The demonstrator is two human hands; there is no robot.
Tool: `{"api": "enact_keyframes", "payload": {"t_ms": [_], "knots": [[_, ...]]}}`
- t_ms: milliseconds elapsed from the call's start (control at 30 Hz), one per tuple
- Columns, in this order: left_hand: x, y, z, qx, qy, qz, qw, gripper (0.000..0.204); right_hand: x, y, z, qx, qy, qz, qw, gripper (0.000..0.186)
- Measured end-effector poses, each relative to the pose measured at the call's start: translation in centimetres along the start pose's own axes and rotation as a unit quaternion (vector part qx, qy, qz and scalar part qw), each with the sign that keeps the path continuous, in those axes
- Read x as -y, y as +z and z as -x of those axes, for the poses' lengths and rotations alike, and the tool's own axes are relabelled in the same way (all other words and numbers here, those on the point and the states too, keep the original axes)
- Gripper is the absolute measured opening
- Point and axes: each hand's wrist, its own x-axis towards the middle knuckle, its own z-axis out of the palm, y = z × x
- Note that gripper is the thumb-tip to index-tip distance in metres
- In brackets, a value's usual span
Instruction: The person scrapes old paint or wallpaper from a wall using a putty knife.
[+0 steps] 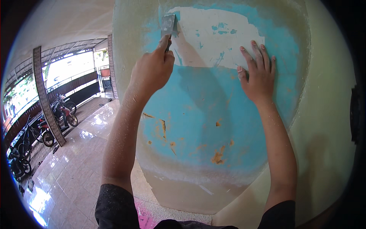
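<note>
My left hand (153, 68) is closed round the handle of a putty knife (168, 25), its index finger stretched along toward the blade. The wide grey metal blade lies against the wall at the upper left edge of a bare white patch (213, 30). Around that patch spreads turquoise paint (198, 126) with a few brownish chips and cracks lower down. My right hand (259, 76) rests on the wall with fingers spread, its fingertips on the white patch's right edge. Pale dust specks cling to both forearms.
A glossy tiled floor (72, 179) stretches off to the left. Beyond it stand a pillar (47, 95), parked motorbikes (63, 112) and a railing (84, 82). On the right the wall turns a corner into a pale green wall (328, 114). A pink patch (145, 213) shows low down.
</note>
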Motion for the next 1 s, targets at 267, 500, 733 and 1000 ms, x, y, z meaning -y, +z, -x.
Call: {"api": "enact_keyframes", "payload": {"t_ms": [267,500,733,1000], "knots": [[-0.5,0.3,0.1,-0.011,0.011,-0.019,1.0,0.055,-0.1,0.0,0.1,-0.009,-0.003,-0.004,1.0,0.057],[-0.7,-0.3,0.5,0.01,0.004,-0.015,1.0,0.055,0.0,-0.1,0.5,0.0,0.001,-0.006,1.0,0.056],[-1.0,-0.2,0.0,0.026,-0.014,-0.006,1.0,0.055,0.2,0.1,0.7,0.004,0.003,-0.011,1.0,0.056],[-0.7,0.7,-0.6,0.0,0.003,0.006,1.0,0.055,0.3,0.1,0.8,0.002,0.001,-0.01,1.0,0.055]]}}
